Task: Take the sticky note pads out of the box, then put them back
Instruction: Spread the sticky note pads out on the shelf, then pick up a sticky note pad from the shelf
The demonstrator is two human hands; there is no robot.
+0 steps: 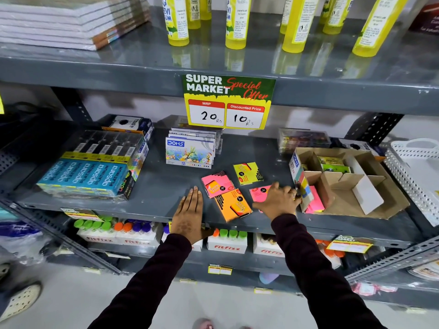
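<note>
A brown cardboard box (pixel 370 186) with dividers lies on the grey shelf (pixel 154 186) at the right; green pads (pixel 335 167) sit in its far compartments and pink and yellow pads (pixel 314 200) in its near corner. On the shelf in front lie a pink pad (pixel 217 186), an orange pad (pixel 234 205), a yellow pad (pixel 248 173) and another pink pad (pixel 260 192). My right hand (pixel 278 200) rests over that second pink pad, fingers spread, touching it. My left hand (pixel 190 210) lies flat and open on the shelf, left of the pads.
A Doms pastel box stack (pixel 190 151) stands behind the pads, Apsara pencil boxes (pixel 88 176) at the left. A white basket (pixel 415 172) is at the far right. A price sign (pixel 228 103) hangs from the upper shelf, which holds yellow bottles (pixel 235 22).
</note>
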